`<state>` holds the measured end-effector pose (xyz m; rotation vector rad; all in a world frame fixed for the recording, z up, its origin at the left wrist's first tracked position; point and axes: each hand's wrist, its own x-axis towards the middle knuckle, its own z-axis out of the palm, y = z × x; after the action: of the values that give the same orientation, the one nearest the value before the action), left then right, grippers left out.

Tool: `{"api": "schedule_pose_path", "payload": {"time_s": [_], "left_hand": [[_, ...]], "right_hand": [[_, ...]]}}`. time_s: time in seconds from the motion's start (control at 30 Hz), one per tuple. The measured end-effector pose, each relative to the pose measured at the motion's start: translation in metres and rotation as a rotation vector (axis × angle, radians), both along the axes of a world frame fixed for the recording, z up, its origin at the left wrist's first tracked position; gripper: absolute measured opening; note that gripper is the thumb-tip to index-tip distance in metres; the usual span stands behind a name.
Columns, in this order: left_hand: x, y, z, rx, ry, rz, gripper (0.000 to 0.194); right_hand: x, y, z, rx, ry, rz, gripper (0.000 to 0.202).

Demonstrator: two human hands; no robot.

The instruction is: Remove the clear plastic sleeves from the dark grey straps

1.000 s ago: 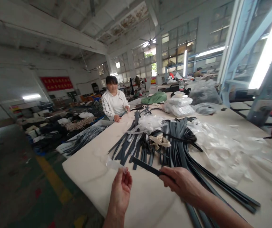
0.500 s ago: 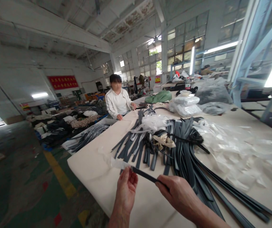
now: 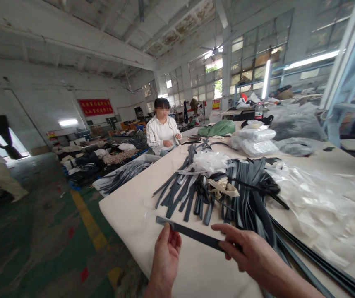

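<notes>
A flat dark grey strip (image 3: 197, 236) stretches between my two hands above the near edge of the table. My left hand (image 3: 166, 252) pinches it close to its far-left end, where the surface looks paler and shiny. Farther along, my right hand (image 3: 242, 248) grips the strip between thumb and fingers, its index finger extended over the top. Just beyond my hands lies a heap of similar dark strips (image 3: 190, 198). Longer bundled strips (image 3: 252, 207) run toward the lower right, partly hidden by my right arm.
Crumpled clear plastic (image 3: 317, 207) covers the table's right side. Behind the strips lie a cream cloth scrap (image 3: 222, 188), stacked plastic packs (image 3: 255, 140) and a green bag (image 3: 217, 128). A person in white (image 3: 163, 128) sits across, beside a white bin of strips (image 3: 124, 176).
The view has swung left. More of the strip's end now sticks out past my left thumb, and the clear film there appears smaller. My right index finger has straightened.
</notes>
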<state>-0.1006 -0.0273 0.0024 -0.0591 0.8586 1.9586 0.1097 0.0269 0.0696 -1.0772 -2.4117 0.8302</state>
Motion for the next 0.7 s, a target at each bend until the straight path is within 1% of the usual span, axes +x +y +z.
{"api": "schedule_pose_path", "payload": {"time_s": [0.03, 0.1, 0.2, 0.27, 0.3, 0.33, 0.47, 0.57, 0.63, 0.7], "left_hand": [[0.002, -0.002, 0.0, 0.0, -0.007, -0.009, 0.004], [0.016, -0.007, -0.004, -0.019, -0.04, -0.056, 0.004], [0.049, -0.016, -0.014, -0.02, -0.087, -0.2, 0.021], [0.061, -0.02, -0.018, -0.004, -0.08, -0.278, 0.03], [0.062, -0.021, -0.018, -0.006, -0.07, -0.283, 0.031], [0.06, -0.021, -0.016, -0.025, -0.068, -0.258, 0.031], [0.041, -0.023, -0.006, -0.103, -0.108, -0.103, 0.028], [0.04, -0.026, -0.006, -0.098, -0.128, -0.107, 0.025], [0.044, -0.031, -0.009, -0.119, -0.141, -0.131, 0.023], [0.04, -0.038, -0.011, -0.143, -0.131, -0.127, 0.02]], "right_hand": [[-0.001, -0.001, 0.0, -0.016, 0.003, 0.001, 0.038], [-0.007, -0.006, -0.003, -0.029, 0.01, 0.015, 0.038], [-0.02, -0.018, -0.01, -0.061, 0.03, 0.051, 0.037], [-0.023, -0.021, -0.011, -0.083, 0.035, 0.066, 0.037], [-0.022, -0.021, -0.009, -0.091, 0.029, 0.073, 0.038], [-0.018, -0.019, -0.008, -0.097, 0.015, 0.078, 0.039], [-0.003, -0.01, 0.001, -0.128, -0.049, 0.094, 0.045], [-0.004, -0.011, 0.0, -0.136, -0.068, 0.113, 0.045], [-0.011, -0.017, -0.003, -0.116, -0.072, 0.126, 0.043], [-0.019, -0.023, -0.008, -0.085, -0.071, 0.139, 0.042]]}}
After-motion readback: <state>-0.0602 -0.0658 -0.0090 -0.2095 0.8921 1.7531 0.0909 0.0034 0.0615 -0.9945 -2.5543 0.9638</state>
